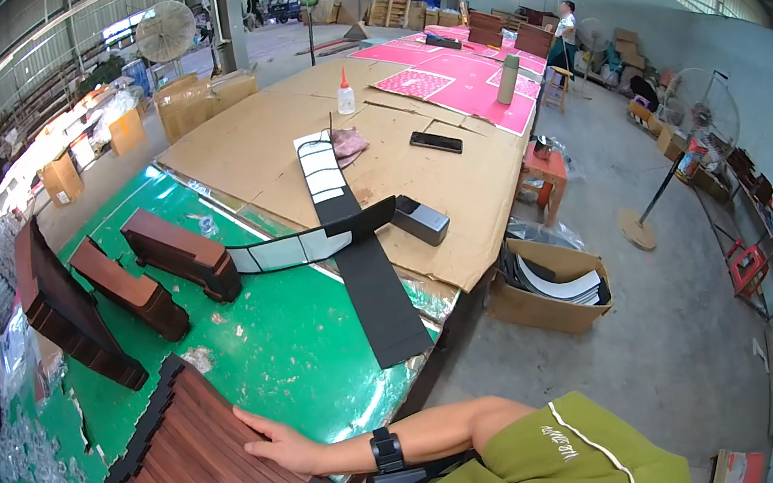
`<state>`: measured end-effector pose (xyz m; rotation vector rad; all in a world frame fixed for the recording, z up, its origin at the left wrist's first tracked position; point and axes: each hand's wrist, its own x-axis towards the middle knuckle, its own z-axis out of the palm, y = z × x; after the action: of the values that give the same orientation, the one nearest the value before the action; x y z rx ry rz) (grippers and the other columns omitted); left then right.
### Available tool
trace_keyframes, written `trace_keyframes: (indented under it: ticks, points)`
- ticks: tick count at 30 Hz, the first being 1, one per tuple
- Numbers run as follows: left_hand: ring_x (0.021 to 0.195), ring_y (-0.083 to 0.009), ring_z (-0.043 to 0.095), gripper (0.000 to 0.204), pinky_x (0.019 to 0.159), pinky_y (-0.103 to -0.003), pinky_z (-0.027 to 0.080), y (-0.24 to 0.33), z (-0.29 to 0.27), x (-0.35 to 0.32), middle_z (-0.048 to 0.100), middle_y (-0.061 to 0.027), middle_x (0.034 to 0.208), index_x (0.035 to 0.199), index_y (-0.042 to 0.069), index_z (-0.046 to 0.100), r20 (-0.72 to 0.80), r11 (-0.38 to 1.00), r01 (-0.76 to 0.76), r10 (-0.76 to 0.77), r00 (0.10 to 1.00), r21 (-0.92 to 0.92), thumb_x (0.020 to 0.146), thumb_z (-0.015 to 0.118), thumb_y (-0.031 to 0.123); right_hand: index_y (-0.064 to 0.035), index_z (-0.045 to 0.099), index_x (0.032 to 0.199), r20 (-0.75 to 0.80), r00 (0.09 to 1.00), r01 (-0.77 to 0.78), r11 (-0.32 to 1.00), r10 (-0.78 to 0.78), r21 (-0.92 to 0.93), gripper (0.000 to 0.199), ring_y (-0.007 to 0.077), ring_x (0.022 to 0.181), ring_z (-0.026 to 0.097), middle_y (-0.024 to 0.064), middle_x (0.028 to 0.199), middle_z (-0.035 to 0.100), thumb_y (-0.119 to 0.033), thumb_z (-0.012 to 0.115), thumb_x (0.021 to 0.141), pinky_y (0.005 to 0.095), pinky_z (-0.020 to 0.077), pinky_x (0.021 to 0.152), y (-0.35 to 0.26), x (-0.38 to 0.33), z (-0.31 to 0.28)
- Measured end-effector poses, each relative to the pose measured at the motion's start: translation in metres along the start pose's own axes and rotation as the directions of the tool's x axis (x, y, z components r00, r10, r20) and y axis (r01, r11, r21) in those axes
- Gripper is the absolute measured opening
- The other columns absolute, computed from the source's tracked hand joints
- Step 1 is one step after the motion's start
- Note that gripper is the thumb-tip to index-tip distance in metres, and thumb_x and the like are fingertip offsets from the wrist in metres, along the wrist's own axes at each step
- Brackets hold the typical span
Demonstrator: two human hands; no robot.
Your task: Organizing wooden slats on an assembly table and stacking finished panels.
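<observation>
My right hand (282,449) reaches across from the right and grips the edge of a brown slatted panel (181,468), its thumb on the slats. Black stepped borders run along the panel's two ends. A black band circles my right wrist. My left hand does not show. Beyond the panel, on the green tabletop (292,344), stand several dark brown moulded pieces (70,306). To their right, two long black strips with white-backed sections cross: one lies flat (382,311), the other is curved and on edge (299,251). A dark grey open box (420,222) sits beside them.
Brown cardboard (237,159) covers the farther table, bearing a red-tipped bottle (346,99), a black phone (436,143) and a pink cloth (349,144). Right of the table stand a carton of strips (552,292), a red stool (546,178) and a pedestal fan (672,167). A person (563,37) stands far off.
</observation>
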<state>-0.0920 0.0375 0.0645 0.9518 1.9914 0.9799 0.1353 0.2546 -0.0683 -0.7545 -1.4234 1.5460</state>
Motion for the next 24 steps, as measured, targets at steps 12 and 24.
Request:
trace_keyframes:
  ticks: [12, 24]
  points:
    - [0.107, -0.019, 0.06, 0.055, 0.094, -0.032, 0.046, -0.054, 0.013, 0.004, 0.063, -0.0132, 0.117, 0.129, -0.009, 0.051, -0.06, 0.972, -0.131, 0.122, 0.991, -0.195, 0.081, 0.067, 0.013, 0.0027, 0.031, 0.149, 0.011, 0.989, -0.143, 0.944, 0.146, 0.299, 0.059, 0.0204, 0.143, 0.03, 0.0142, 0.155, 0.032, -0.006, 0.052, 0.094, 0.0309, 0.0233, 0.116, -0.015, -0.023, -0.025]
    - [0.093, -0.018, 0.066, 0.056, 0.078, -0.031, 0.054, -0.052, -0.003, 0.02, 0.068, -0.0134, 0.108, 0.13, -0.003, 0.053, 0.151, 0.986, -0.014, 0.039, 0.988, -0.167, 0.084, 0.074, 0.019, 0.0042, 0.042, 0.141, 0.095, 0.994, 0.103, 0.812, -0.059, -0.574, 0.051, 0.034, 0.135, 0.041, 0.0228, 0.143, 0.046, -0.027, 0.047, 0.102, 0.0376, 0.0289, 0.114, -0.023, -0.042, -0.062]
